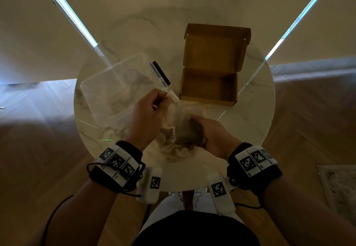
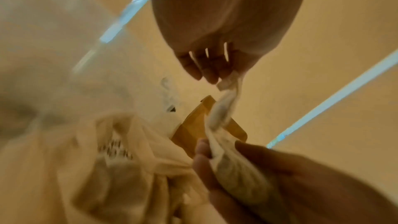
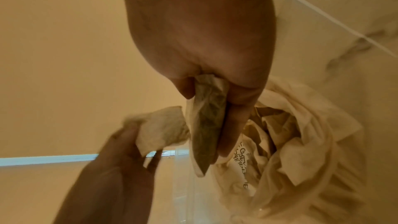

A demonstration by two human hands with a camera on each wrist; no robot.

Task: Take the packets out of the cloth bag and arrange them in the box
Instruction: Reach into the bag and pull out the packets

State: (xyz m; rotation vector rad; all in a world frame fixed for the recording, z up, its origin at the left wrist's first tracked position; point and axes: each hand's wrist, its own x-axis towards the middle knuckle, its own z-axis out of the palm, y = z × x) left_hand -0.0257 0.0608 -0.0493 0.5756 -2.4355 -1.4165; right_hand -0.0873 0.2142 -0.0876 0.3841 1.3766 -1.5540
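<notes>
The cream cloth bag lies crumpled on the round marble table, just in front of me. My left hand pinches a twisted edge of the bag's cloth and holds it up. My right hand grips a flat packet with dark greenish contents, thin pale cloth over it, above the bag's open mouth. The open brown cardboard box stands beyond my hands with its lid folded back, and nothing shows inside it.
A clear plastic bin with a black latch sits at the left of the table, touching the bag. Wooden floor surrounds the table. A pale rug lies at the right edge.
</notes>
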